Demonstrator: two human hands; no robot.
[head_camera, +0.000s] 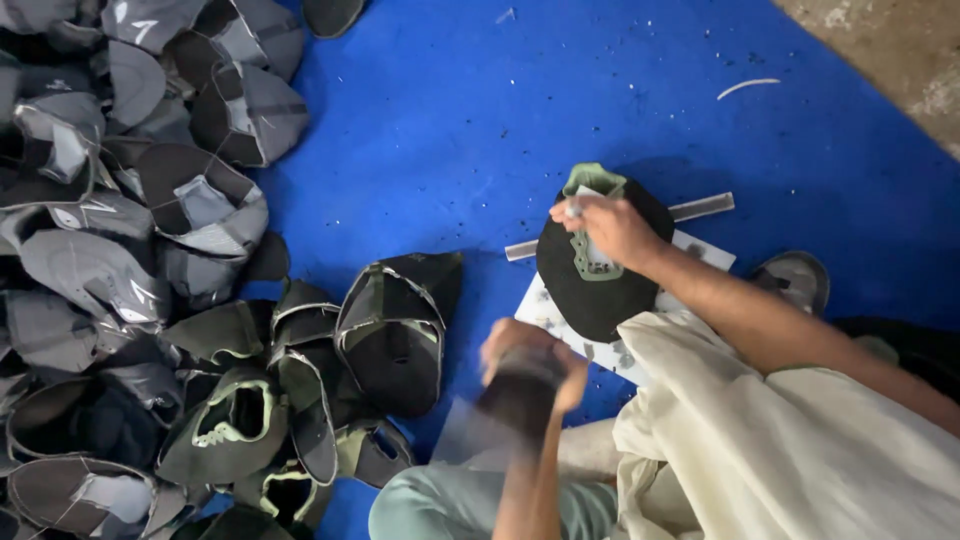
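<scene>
Nearest to the person, just below the white board (545, 312), the left hand (530, 362) is blurred by motion. Its fingers are clenched around a dark object (520, 392); I cannot tell what kind of tool it is.

On the board lies the black shoe upper (595, 290), with pale green trim around its lace opening, and it covers most of the board. The right hand (615, 230) rests on the far part of this upper. Its fingertips are pinched on a small pale piece (573, 210) at the green edge, while the palm holds the upper down.

Just behind the board, a flat metal bar (700, 208) lies on the blue mat (450, 130), partly under the upper. Left of the board there is a loose group of dark uppers (390, 320), and farther left a big heap of grey uppers (110, 200). Right of the board, a grey sandal (798, 280) stands near the person's forearm.

In my judgement, the step in hand is working one spot on the upper: one hand fixes it, the other brings the dark object. Such a move asks that the upper stays flat on the board and that the pinching fingers keep away from the spot.
</scene>
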